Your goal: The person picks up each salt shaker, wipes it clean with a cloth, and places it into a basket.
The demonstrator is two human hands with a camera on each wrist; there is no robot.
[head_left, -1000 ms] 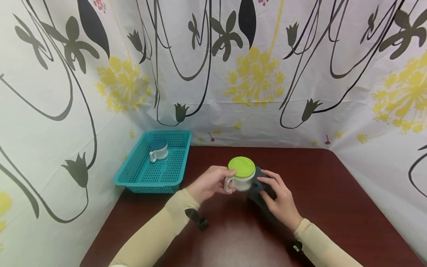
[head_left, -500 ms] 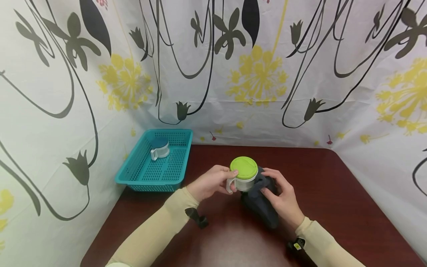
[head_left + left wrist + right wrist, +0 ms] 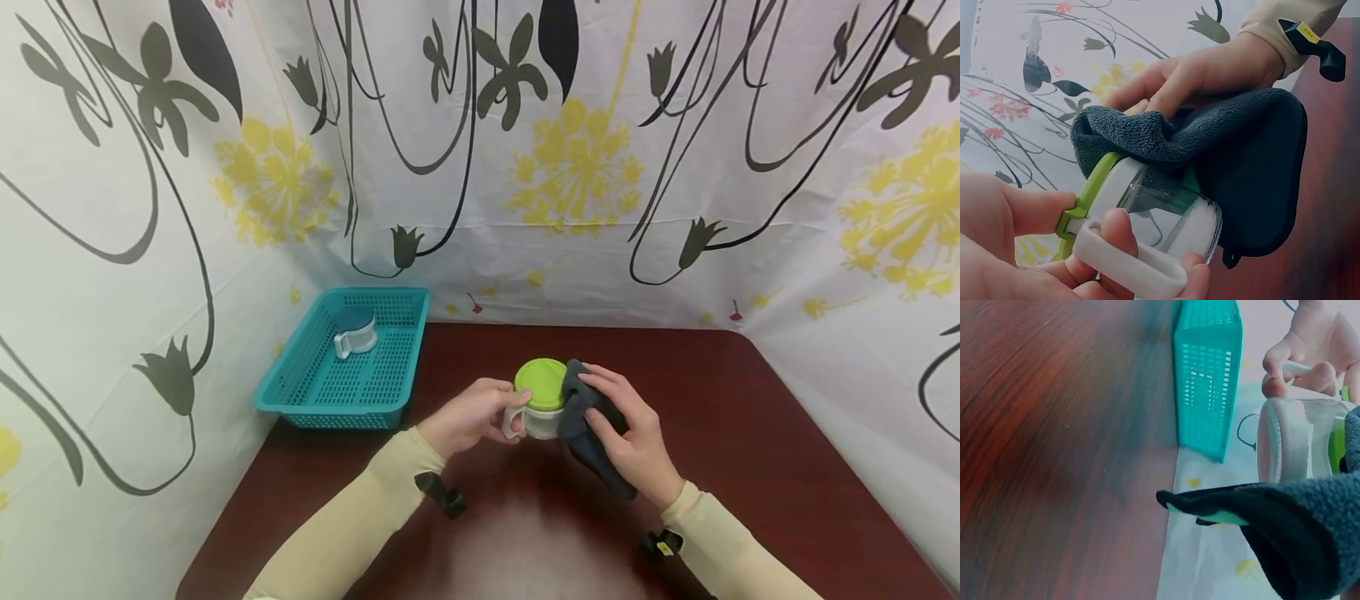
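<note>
My left hand (image 3: 474, 414) grips the white handle of a small glass jar with a green lid (image 3: 542, 383), the thumb lying at the lid's edge. The jar is held above the table, tilted. In the left wrist view, the clear glass body (image 3: 1169, 209) shows below a white collar, and a finger passes through the handle. My right hand (image 3: 630, 425) holds a dark blue-grey terry cloth (image 3: 588, 437) against the right side of the jar, covering part of the lid's rim. The cloth's smooth, piped panel (image 3: 1254, 187) hangs down. Some right fingertips are hidden by cloth.
A turquoise perforated basket (image 3: 333, 410) stands at the table's back left. Inside it sits a similar jar with a blue lid (image 3: 356, 319). The dark red-brown table (image 3: 712, 400) meets a patterned curtain (image 3: 585, 275) behind and at the sides.
The cloth has moved up from the jar's glass side onto the right edge of the lid, carried by my right hand. The jar has shifted and tilted slightly in my left hand.
</note>
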